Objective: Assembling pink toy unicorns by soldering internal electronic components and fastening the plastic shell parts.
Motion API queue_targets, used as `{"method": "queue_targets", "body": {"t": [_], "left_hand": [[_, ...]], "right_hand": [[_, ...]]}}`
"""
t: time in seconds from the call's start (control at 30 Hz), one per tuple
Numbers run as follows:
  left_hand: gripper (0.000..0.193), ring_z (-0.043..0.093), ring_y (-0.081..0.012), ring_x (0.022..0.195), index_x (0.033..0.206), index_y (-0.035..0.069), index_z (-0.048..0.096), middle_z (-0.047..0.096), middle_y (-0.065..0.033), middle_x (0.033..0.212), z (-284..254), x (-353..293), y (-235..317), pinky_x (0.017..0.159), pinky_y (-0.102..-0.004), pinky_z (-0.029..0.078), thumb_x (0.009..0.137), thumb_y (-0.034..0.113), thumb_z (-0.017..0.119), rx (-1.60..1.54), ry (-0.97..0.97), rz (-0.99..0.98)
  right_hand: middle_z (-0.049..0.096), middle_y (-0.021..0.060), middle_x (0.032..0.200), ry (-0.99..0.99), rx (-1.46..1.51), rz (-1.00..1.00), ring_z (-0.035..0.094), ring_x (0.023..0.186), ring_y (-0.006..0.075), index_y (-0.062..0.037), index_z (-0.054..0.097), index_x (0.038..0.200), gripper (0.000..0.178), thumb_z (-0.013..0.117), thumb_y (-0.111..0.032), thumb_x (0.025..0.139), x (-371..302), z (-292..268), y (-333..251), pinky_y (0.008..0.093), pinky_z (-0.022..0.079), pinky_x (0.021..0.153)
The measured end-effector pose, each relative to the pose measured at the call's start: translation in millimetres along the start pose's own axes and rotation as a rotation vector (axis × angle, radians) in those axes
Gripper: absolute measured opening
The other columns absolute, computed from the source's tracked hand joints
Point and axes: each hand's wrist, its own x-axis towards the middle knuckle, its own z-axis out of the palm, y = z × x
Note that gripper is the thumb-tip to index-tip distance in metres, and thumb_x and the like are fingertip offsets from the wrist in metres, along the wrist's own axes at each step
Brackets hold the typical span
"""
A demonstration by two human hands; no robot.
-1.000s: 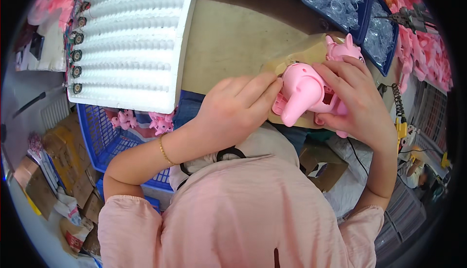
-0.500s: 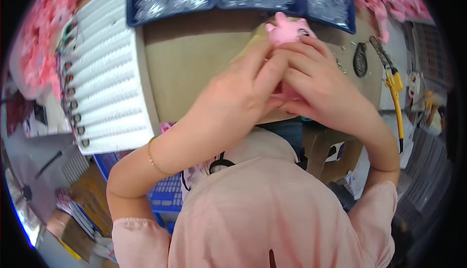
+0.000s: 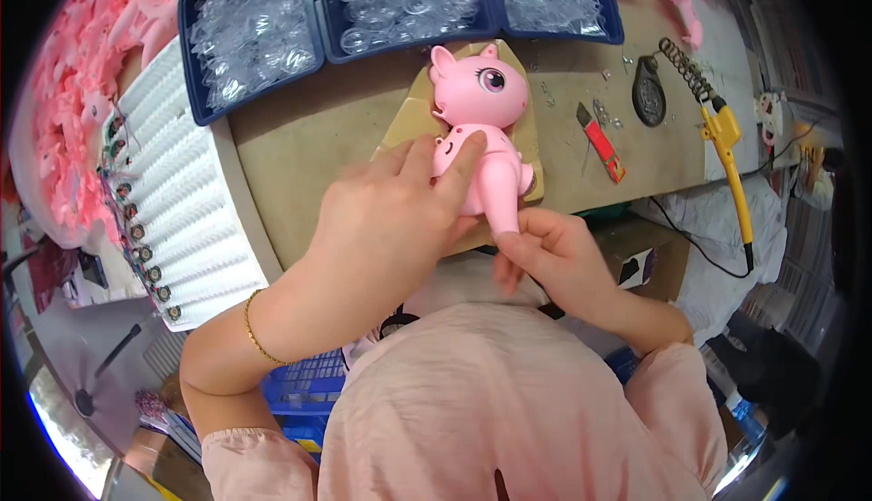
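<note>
A pink plastic toy pony (image 3: 490,156) with one large purple eye showing lies on its side on a yellowish block-like holder (image 3: 404,128), its head pointing away from me. My left hand (image 3: 391,197) grips its body from the left, index finger stretched over the chest near small holes. Part of the body is hidden under those fingers. At the near end, my right hand (image 3: 554,251) has its thumb and fingers closed around the tip of the toy's leg, close to the table's front edge.
Blue trays (image 3: 331,56) of clear round plastic parts line the back. A white ridged tray (image 3: 195,201) with wired small parts stands left, beside piled pink toy parts (image 3: 68,92). Rightward lie a red knife (image 3: 601,147), a black oval object (image 3: 649,97) and a yellow soldering iron (image 3: 723,133) in a coil holder.
Both hands have come nearer to me and uncovered the toy's head and body. My right hand has shifted down to the leg. The red knife and the holder now show, as the view has shifted.
</note>
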Motion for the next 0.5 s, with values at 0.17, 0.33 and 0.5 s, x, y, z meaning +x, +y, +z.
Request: {"method": "queue_targets", "body": {"t": [0.17,0.33,0.5], "left_hand": [[0.057,0.062,-0.0208,0.077,0.118,0.005,0.056,0.06,-0.0112,0.096,5.8,-2.8,4.1,0.061,-0.0302,0.05,0.071,0.033,0.07,0.078,0.019,-0.069],[0.045,0.059,-0.0201,0.07,0.108,0.0,0.057,0.057,-0.0093,0.08,7.2,-1.3,1.5,0.056,-0.0294,0.047,0.077,0.032,0.064,0.045,0.089,0.005],[0.046,0.059,-0.0193,0.075,0.109,0.002,0.058,0.057,-0.0077,0.086,12.4,4.2,5.0,0.06,-0.0288,0.049,0.076,0.033,0.065,0.051,-0.027,-0.029]], "right_hand": [[0.062,0.0062,0.073,0.295,-0.913,-0.659,0.057,0.064,0.0103,0.0038,0.062,0.092,0.016,0.057,-0.011,0.087,19.3,-10.8,-50.0,0.0235,0.045,0.059],[0.061,0.0072,0.071,0.273,-1.096,-0.962,0.055,0.065,0.0134,0.0014,0.063,0.089,0.017,0.06,-0.015,0.085,116.6,-7.5,-83.1,0.0261,0.044,0.061],[0.06,0.009,0.071,0.285,-1.08,-0.769,0.056,0.064,0.0161,0.0008,0.061,0.084,0.021,0.06,-0.02,0.084,123.9,-3.6,-77.9,0.0276,0.044,0.061]]}}
